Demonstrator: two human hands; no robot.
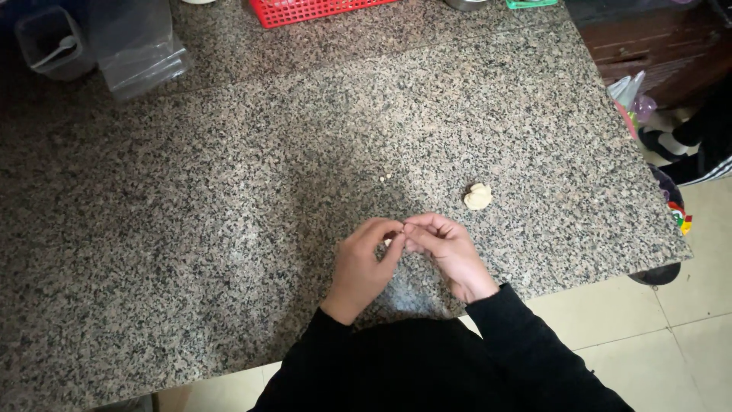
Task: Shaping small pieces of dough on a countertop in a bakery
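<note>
My left hand and my right hand meet fingertip to fingertip just above the speckled granite counter, near its front edge. Between the fingertips of both hands sits a tiny pale bit of dough, mostly hidden. A small pale lump of dough lies on the counter a little beyond my right hand. A few small crumbs lie further back, beyond my left hand. Black sleeves cover both my arms.
At the back edge stand a red plastic basket, a clear plastic bag and a clear container with a spoon. Right of the counter are a dark wooden cabinet, a plastic bag and a person's leg.
</note>
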